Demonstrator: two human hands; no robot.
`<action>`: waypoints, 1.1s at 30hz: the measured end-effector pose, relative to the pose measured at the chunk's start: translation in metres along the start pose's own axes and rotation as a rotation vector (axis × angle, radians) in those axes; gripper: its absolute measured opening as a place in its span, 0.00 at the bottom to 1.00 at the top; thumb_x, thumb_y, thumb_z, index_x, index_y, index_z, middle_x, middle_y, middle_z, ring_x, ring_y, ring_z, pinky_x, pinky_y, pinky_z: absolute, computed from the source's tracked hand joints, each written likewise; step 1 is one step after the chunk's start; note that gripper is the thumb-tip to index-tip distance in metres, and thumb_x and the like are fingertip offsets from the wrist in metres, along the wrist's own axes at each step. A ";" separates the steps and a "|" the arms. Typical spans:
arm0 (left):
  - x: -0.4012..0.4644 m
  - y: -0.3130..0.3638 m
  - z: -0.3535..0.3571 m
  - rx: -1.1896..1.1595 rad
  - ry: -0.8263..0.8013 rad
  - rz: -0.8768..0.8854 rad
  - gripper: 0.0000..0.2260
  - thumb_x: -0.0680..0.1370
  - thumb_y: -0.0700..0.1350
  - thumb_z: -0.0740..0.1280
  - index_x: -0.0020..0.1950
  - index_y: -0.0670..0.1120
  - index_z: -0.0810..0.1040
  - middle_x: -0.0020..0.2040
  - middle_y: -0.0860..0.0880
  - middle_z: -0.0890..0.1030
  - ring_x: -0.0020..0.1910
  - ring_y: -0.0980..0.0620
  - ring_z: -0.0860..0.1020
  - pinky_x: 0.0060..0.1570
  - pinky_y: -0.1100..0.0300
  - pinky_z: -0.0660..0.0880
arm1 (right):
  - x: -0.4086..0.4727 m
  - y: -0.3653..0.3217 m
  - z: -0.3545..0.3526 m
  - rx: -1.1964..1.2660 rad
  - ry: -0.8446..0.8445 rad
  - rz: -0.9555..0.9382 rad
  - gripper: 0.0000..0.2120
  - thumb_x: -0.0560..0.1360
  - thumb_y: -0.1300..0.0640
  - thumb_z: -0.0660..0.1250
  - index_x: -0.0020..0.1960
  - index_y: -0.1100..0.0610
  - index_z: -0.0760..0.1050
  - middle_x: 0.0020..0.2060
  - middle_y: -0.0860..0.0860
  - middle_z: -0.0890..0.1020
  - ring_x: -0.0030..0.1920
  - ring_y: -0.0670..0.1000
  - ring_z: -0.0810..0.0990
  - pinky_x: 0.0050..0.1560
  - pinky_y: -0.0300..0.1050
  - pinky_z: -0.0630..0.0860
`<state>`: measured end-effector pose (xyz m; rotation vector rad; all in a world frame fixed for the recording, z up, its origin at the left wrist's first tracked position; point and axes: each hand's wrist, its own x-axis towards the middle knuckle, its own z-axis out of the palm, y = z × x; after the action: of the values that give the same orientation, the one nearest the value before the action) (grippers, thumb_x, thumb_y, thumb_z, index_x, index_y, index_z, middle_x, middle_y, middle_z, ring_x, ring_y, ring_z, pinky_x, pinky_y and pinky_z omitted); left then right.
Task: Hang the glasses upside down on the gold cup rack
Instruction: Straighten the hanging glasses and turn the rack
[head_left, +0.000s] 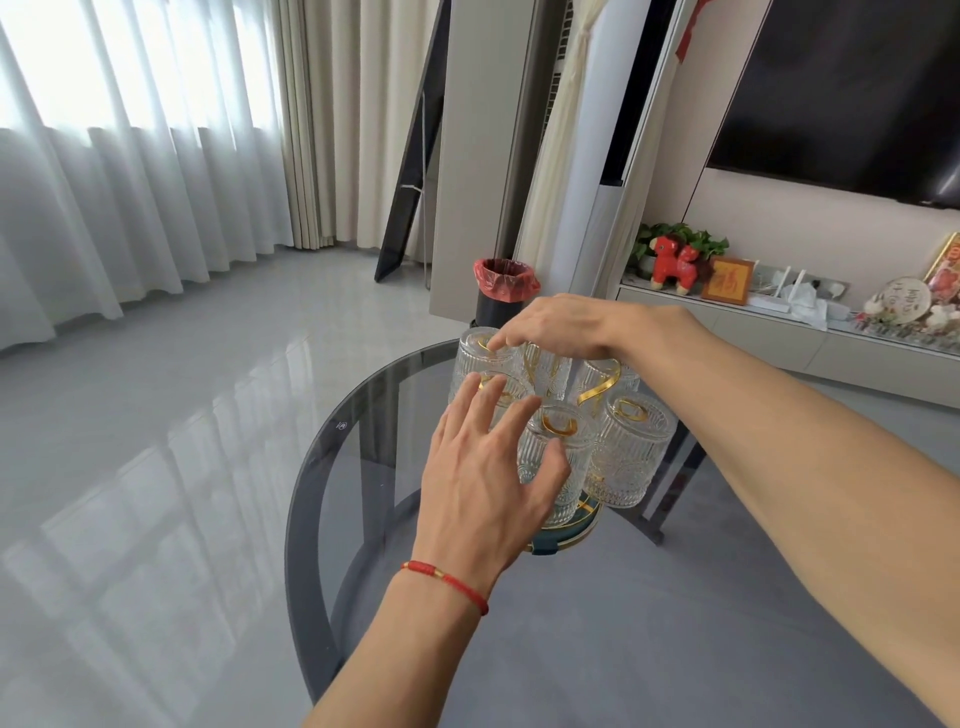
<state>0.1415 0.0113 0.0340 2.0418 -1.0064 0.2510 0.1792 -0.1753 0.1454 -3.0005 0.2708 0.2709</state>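
Observation:
The gold cup rack (602, 387) stands on a round glass table (332, 467), with several ribbed clear glasses hanging upside down on its arms. The nearest glass (553, 447) and a right-hand glass (631, 447) are plainly seen. My left hand (483, 478), with a red string bracelet at the wrist, hovers with spread fingers over the left-front glasses and holds nothing. My right hand (556, 325) reaches over the top of the rack, its fingertips resting on the base of the far-left glass (480, 353). I cannot tell whether it grips that glass.
A bin with a red liner (504, 283) stands on the floor just beyond the table. A low cabinet (779, 332) with ornaments and a red toy runs along the right wall under a dark screen. Curtains line the left.

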 end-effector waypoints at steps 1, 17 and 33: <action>0.000 0.000 0.000 0.000 0.000 0.001 0.21 0.80 0.57 0.65 0.71 0.53 0.77 0.78 0.48 0.70 0.82 0.49 0.57 0.80 0.53 0.57 | 0.002 0.000 0.000 0.034 0.006 0.024 0.25 0.83 0.42 0.51 0.71 0.45 0.79 0.76 0.50 0.75 0.75 0.53 0.72 0.77 0.60 0.62; 0.000 0.000 0.002 -0.009 0.008 0.007 0.21 0.80 0.57 0.64 0.71 0.53 0.77 0.78 0.47 0.70 0.83 0.48 0.57 0.80 0.50 0.58 | 0.003 0.003 0.010 0.258 0.149 0.026 0.29 0.79 0.36 0.51 0.60 0.48 0.86 0.67 0.50 0.83 0.68 0.52 0.78 0.74 0.57 0.67; 0.008 -0.016 -0.002 0.031 0.077 -0.110 0.25 0.77 0.49 0.68 0.74 0.47 0.71 0.72 0.46 0.74 0.73 0.45 0.67 0.71 0.51 0.68 | -0.029 -0.002 0.018 0.177 0.494 -0.071 0.16 0.84 0.51 0.60 0.60 0.54 0.84 0.57 0.53 0.87 0.59 0.53 0.83 0.60 0.50 0.76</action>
<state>0.1589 0.0134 0.0295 2.0915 -0.8451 0.2863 0.1484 -0.1665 0.1329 -2.8437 0.2142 -0.4819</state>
